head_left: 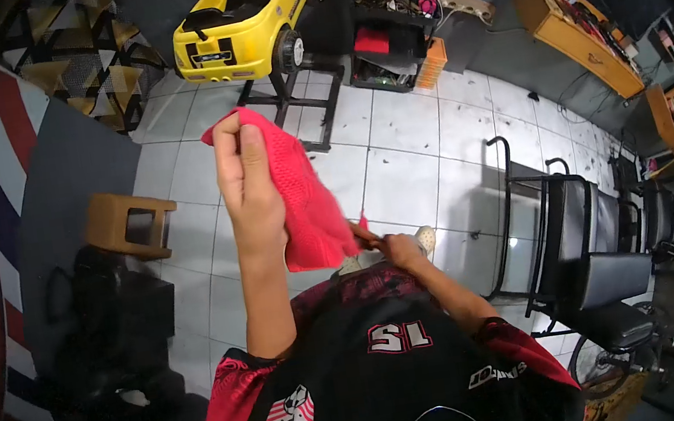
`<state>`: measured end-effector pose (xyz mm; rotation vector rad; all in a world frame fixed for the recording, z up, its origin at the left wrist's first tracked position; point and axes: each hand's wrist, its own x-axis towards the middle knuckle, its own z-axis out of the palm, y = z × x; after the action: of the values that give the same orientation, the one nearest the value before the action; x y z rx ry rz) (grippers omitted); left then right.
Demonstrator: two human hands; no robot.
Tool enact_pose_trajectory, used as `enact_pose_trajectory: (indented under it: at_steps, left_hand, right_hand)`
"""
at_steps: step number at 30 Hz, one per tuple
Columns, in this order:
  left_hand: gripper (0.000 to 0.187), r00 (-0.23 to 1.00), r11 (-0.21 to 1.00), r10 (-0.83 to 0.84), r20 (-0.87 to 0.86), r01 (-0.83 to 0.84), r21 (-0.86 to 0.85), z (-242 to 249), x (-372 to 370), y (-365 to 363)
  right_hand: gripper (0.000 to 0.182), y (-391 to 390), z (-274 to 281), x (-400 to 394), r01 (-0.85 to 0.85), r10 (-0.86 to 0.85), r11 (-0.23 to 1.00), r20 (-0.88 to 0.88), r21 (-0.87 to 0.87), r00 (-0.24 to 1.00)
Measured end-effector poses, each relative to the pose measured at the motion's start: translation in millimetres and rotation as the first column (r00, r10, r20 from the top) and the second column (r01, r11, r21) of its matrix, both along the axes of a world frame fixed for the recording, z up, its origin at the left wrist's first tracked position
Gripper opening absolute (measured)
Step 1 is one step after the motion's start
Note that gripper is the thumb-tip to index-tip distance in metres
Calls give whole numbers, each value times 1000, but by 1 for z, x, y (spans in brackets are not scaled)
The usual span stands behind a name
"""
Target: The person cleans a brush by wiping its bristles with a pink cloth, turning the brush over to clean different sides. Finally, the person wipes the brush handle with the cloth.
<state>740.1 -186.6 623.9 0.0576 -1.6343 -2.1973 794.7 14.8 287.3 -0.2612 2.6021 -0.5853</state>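
A bright pink, mesh-textured cloth (306, 202) hangs in front of my body. My left hand (246, 176) is raised, with its fingers and thumb closed on the cloth's upper edge. Lower and to the right, my right hand (394, 248) is closed at the cloth's lower right end, where a small pink tip pokes up by the fingers. The fold of the cloth partly hides those fingertips.
A yellow toy car (243, 30) rests on a black metal stand (328, 113). A brown stool (128, 225) is at left, near a striped barber banner (1, 240). Black chairs (615, 288) line the right side. A black shelf rack (393, 30) and wooden wall shelf (590, 46) stand beyond.
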Motion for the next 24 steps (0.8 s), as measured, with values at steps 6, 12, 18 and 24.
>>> enact_pose_trajectory:
  at_steps: [6, 12, 18, 24]
  left_hand:
    - [15, 991, 997, -57, 124, 51, 53, -28, -13, 14]
    - [15, 961, 984, -163, 223, 176, -40, -52, -24, 62]
    - [16, 976, 992, -126, 178, 129, -5, -46, -57, 120]
    - [22, 998, 1000, -20, 66, 19, 6, -11, -85, 147]
  right_hand:
    - [44, 34, -15, 2, 442, -436, 814, 106, -376, 893]
    - [26, 6, 156, -16, 542, -147, -121, 555, -831, 818]
    - [32, 6, 111, -45, 280, -171, 273, 241, -920, 956]
    - [56, 89, -74, -43, 233, -227, 918, 56, -322, 972]
